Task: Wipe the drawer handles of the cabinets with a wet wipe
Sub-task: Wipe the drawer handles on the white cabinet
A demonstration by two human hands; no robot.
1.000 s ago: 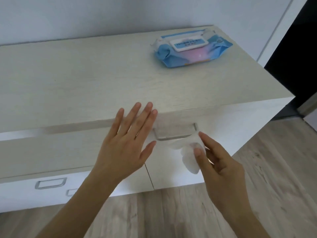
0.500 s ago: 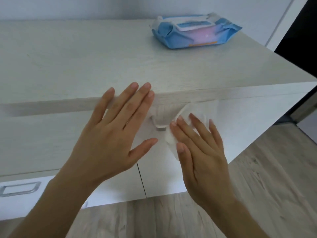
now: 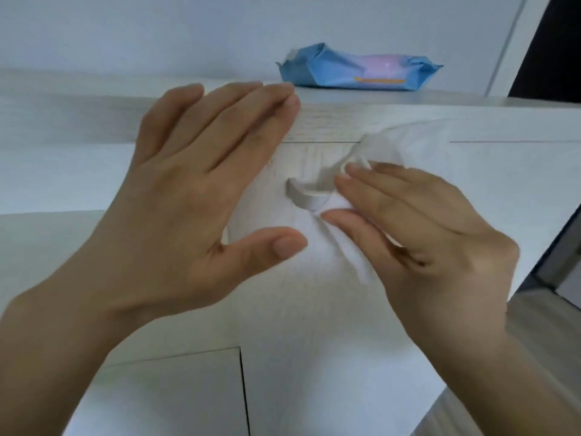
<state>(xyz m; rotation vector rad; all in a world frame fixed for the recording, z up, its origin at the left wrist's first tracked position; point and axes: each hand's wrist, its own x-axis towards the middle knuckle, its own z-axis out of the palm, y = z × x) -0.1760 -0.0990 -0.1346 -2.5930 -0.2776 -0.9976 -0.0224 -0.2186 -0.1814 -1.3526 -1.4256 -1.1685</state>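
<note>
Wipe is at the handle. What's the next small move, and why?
Probably slide the right hand leftward along the drawer handle: the wet wipe it pinches covers only the handle's right part, while the left end shows bare. The left hand is open beside it.

A pale, wood-grain cabinet (image 3: 408,118) carries one item on its flat top: a blue-and-pink pack of wet wipes (image 3: 358,70), lying flat toward the far right, close to the wall.
</note>
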